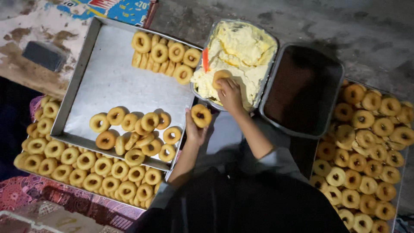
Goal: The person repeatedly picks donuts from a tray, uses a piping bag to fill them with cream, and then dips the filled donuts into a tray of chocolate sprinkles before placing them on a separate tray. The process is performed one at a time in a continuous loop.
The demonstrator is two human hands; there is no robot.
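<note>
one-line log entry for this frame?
left hand: holds doughnut | right hand: presses second doughnut into cream tub | steel tray: alongside

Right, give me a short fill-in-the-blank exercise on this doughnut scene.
1. The right hand presses a doughnut into the pale yellow ____ in the cream tub.
2. The left hand holds one ____.
3. The dark tub sits to the ____ of the cream tub in the picture.

Missing words: cream; doughnut; right
</note>
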